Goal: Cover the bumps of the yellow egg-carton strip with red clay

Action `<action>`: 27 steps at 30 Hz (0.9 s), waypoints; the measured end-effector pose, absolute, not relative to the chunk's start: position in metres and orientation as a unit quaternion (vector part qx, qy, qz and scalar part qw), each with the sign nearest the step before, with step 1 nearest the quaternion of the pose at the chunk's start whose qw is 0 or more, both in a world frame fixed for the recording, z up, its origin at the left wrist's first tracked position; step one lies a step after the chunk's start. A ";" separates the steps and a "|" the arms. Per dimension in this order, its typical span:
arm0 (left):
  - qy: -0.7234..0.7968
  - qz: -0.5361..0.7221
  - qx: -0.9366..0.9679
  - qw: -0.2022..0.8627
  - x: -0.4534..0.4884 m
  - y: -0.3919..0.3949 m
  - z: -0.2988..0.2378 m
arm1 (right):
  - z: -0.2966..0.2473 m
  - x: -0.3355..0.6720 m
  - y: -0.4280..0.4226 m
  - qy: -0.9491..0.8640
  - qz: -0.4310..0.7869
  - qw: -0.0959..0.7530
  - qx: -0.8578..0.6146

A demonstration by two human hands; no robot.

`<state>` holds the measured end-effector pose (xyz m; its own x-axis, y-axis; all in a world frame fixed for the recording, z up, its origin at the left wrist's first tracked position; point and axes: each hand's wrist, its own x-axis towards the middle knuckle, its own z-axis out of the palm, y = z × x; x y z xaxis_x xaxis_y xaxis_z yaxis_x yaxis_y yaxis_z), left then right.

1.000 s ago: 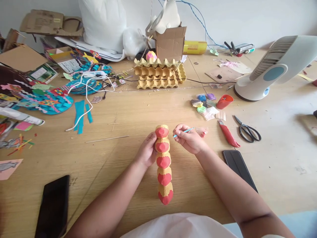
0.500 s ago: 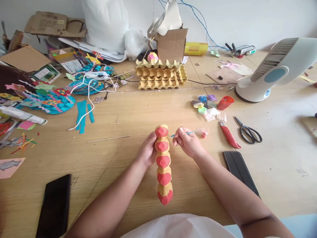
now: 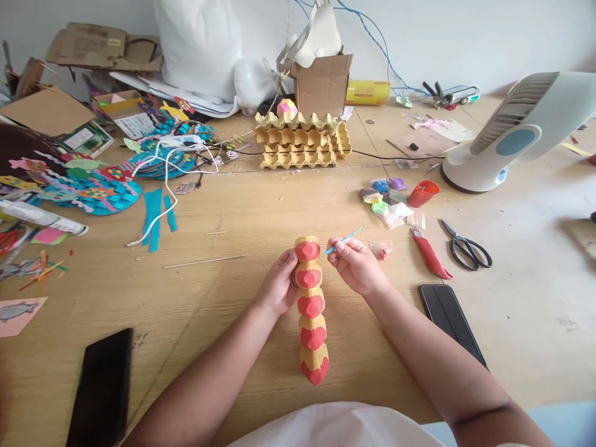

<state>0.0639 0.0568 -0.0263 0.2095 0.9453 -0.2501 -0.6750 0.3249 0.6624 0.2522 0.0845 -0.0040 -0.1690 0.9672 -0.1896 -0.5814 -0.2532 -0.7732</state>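
Observation:
My left hand point(image 3: 280, 284) is closed on the upper left side of an egg carton strip point(image 3: 312, 306). The strip is tan, with several bumps in a row, each bearing a patch of red. It points lengthwise toward me, above the table. Just right of its far end, my right hand point(image 3: 354, 264) pinches a thin blue stick-like tool point(image 3: 345, 238). One end of the tool comes close to the top bump; the other points up and right. Beyond the right hand lies a small clear bag point(image 3: 382, 249) with something red in it.
To the right are a red-handled cutter point(image 3: 431, 253), scissors point(image 3: 470, 245), a black phone-like slab point(image 3: 451, 323), a red cup point(image 3: 423, 194) and a fan point(image 3: 507, 136). Egg cartons point(image 3: 298, 149) stand at the back. Another black phone point(image 3: 102, 385) lies front left, thin sticks point(image 3: 203, 261) left of centre.
The blue tool has turned in my right hand, its far end now pointing more steeply up. The carton strip has shifted slightly to the right with my left hand.

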 end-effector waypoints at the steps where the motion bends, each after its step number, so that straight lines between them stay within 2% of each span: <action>1: 0.320 0.541 0.211 0.749 0.064 0.056 -0.026 | -0.002 0.251 0.084 -0.275 0.714 0.542 -0.348; 27: 0.321 0.524 0.223 0.757 0.068 0.054 -0.019 | 0.005 0.241 0.077 -0.225 0.769 0.500 -0.328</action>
<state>0.0681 0.0539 -0.0190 0.2446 0.9364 -0.2515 -0.6495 0.3509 0.6745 0.2410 0.0772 0.0047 -0.2849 0.9165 -0.2808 -0.6213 -0.3997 -0.6740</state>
